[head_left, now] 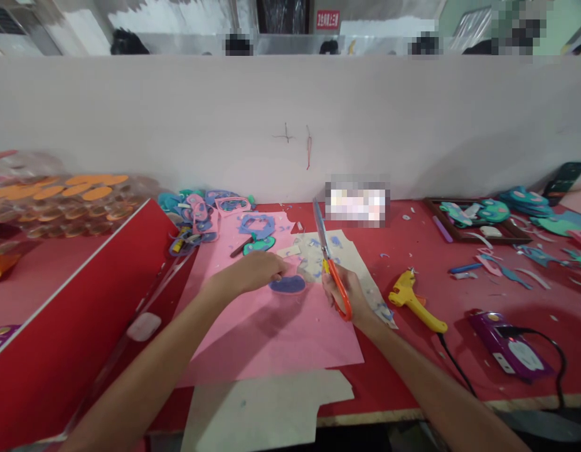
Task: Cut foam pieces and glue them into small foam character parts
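Note:
My right hand point(349, 292) grips a pair of scissors point(336, 276) by the orange handles, and their long metal blades point up toward the wall. My left hand point(262, 270) is closed, its fingertips at the upper edge of a dark blue oval cutout point(288, 284) with a pink rim. That cutout is over a pink sheet point(271, 339), to the left of the scissors and apart from them. Just beyond my left hand are a green cutout point(259, 245) and a blue ring-shaped offcut point(256, 225).
A cream sheet with blue marks point(361, 263) lies under my right hand. To the right are a yellow glue gun point(415, 301), a purple box with a cord point(509, 345) and a brown tray point(507, 235) of cutouts. A red board point(83, 314) leans at left.

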`<state>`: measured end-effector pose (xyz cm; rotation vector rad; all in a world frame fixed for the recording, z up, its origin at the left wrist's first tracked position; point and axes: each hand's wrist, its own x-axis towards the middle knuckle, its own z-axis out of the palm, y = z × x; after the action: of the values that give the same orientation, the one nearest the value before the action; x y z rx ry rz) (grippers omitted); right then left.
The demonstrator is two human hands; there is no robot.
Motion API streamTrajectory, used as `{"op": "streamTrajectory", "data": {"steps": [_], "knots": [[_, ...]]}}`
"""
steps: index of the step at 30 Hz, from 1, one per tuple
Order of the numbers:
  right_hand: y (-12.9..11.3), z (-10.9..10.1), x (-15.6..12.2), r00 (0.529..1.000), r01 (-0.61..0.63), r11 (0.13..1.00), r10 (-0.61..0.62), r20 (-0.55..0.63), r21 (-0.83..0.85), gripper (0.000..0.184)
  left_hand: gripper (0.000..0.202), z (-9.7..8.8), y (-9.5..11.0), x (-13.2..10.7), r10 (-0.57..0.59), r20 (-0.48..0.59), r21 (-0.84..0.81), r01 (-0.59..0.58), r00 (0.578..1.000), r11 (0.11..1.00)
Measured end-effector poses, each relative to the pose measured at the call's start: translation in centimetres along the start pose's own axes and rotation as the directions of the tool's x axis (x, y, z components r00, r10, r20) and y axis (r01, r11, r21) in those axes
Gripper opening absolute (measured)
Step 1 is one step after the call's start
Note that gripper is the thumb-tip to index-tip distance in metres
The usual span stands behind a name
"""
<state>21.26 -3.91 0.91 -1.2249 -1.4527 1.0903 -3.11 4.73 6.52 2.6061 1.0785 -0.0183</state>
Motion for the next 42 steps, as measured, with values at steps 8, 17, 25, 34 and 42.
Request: {"op": "streamTrajectory", "data": {"steps": [8,17,25,34,42], "knots": [[0.1,-0.1,-0.1,1.000,0.015,0.997,-0.016,0.007,0.072,0.050,0.029,-1.8,0.3,-0.2,-0.067,-0.084,0.084,0.074,0.994,0.994],[-0.2,-0.1,-0.1,1.000,0.009,0.998,-0.009,-0.001,0.056,0.055,0.018,-4.1,-0.6,3.3,-0.375,0.120,0.291,0.328,0.919,0.899],[0.1,-0.1,0.1,0.999,0.033,0.998,-0.033,0.001,0.047,0.059,0.033,-1.9,-0.3,5.4,-0.315,0.089,0.282,0.279,0.945,0.918],[0.0,-0.1,0.3,1.000,0.024,0.996,-0.023,-0.014,0.081,0.054,0.029,-0.4,0.2,6.1,-0.209,0.019,0.302,0.194,0.978,0.933],[0.7,-0.1,0.4,1.000,0.009,0.999,-0.009,-0.016,0.045,0.053,0.015,-0.3,-0.1,5.7,-0.175,0.047,0.232,0.159,0.984,0.960]]}}
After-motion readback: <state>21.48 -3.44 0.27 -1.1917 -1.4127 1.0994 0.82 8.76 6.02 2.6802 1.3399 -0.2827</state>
